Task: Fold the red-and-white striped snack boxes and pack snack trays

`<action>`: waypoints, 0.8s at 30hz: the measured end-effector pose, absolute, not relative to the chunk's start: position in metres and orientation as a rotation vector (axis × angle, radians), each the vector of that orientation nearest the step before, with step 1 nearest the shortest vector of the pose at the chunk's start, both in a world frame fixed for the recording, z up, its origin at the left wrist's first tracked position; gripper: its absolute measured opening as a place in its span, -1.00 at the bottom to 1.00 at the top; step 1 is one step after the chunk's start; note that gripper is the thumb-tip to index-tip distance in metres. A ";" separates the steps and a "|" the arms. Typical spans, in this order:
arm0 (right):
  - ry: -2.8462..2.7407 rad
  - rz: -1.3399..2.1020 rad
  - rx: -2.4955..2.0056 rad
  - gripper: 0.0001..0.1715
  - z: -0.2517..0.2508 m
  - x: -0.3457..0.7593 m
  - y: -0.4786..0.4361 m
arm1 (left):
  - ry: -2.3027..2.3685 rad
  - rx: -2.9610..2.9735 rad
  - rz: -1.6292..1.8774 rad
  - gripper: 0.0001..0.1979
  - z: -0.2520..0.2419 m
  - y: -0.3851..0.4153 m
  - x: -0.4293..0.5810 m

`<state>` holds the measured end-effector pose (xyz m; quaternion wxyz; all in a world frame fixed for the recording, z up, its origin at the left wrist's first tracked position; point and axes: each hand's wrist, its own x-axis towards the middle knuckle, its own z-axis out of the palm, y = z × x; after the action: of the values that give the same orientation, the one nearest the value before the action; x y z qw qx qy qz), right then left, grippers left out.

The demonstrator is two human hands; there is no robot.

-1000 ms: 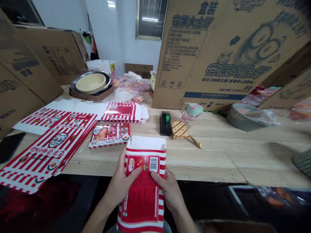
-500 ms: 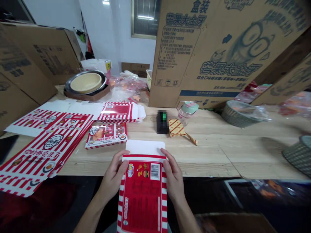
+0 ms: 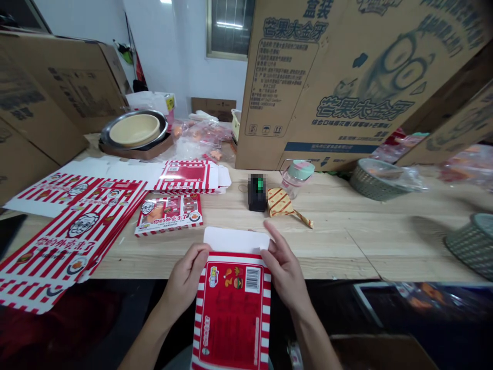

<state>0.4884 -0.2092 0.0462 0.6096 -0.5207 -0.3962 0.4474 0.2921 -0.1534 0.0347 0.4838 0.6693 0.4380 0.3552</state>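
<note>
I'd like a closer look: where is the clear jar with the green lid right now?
In the head view, the jar stands right of centre on the table, just behind the yellow striped packet, with the big cardboard box behind it.

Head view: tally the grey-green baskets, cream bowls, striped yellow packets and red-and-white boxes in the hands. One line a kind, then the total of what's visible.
Grey-green baskets: 2
Cream bowl: 1
Striped yellow packet: 1
Red-and-white box in the hands: 1
Total: 5
</note>
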 end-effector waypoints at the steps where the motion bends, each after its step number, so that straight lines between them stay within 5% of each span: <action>1: -0.949 1.060 -1.186 -0.57 0.049 0.491 -0.209 | 1.066 1.630 0.867 -0.74 0.035 -0.154 0.293; 5: -1.055 1.039 -1.162 -0.90 0.059 0.500 -0.204 | 1.043 1.631 0.871 -0.73 0.040 -0.159 0.299; 10: -1.288 0.820 -1.445 -0.64 0.073 0.509 -0.199 | 0.992 1.676 0.815 -0.73 0.044 -0.162 0.304; 16: -1.730 0.630 -1.270 -0.75 0.081 0.511 -0.207 | 1.018 1.696 0.821 -0.76 0.044 -0.160 0.306; 24: -1.539 1.014 -1.437 -0.83 0.096 0.511 -0.201 | 0.936 1.816 0.777 -0.80 0.043 -0.169 0.313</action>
<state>0.5113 -0.2007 0.0961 0.3914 -0.5659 -0.6058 0.3994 0.3128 -0.1690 0.0430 0.4598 0.7379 0.3803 0.3154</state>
